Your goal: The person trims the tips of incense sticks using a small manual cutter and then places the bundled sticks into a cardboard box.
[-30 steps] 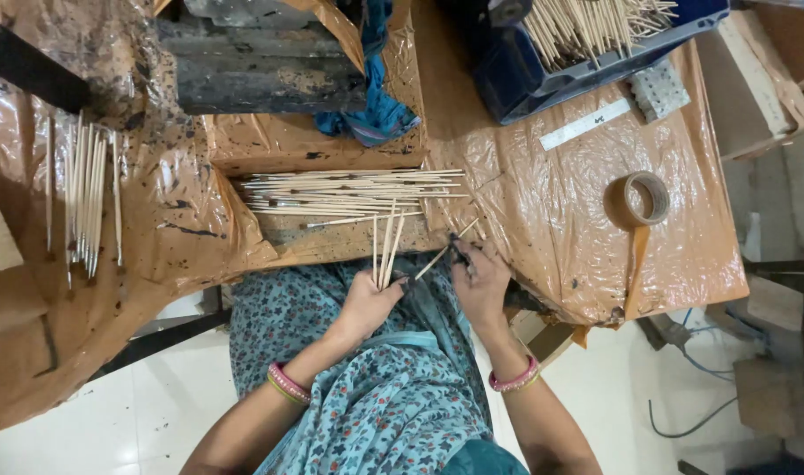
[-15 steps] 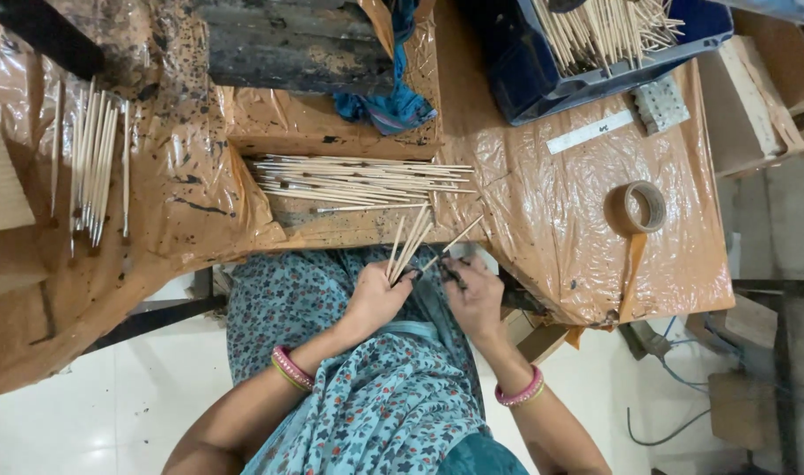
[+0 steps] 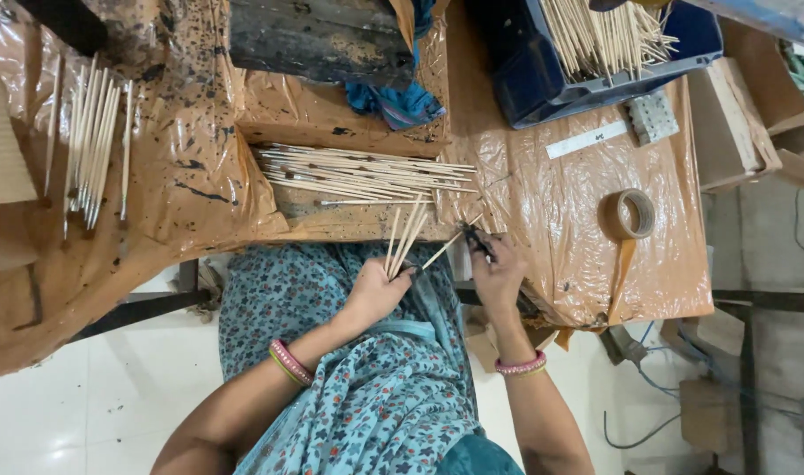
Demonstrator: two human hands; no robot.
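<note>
My left hand (image 3: pixel 376 293) grips a small bunch of thin pale sticks (image 3: pixel 405 236) that fan upward toward the table edge. My right hand (image 3: pixel 499 268) holds a small dark tool (image 3: pixel 474 237) against the tip of one stick (image 3: pixel 450 246) that slants up to the right. Just beyond both hands, a row of similar sticks (image 3: pixel 362 174) lies flat on a wooden board covered with brown plastic sheet.
More sticks (image 3: pixel 90 145) lie at the left on the stained plastic sheet. A blue crate (image 3: pixel 525 84) full of sticks stands at the back right, beside a white ruler (image 3: pixel 587 139) and a tape roll (image 3: pixel 629 214). A dark block (image 3: pixel 318 40) sits behind.
The view has shifted slightly. My hands stay close together at the table edge, the left still holding the bunch, the right working the dark tool at a stick tip.
</note>
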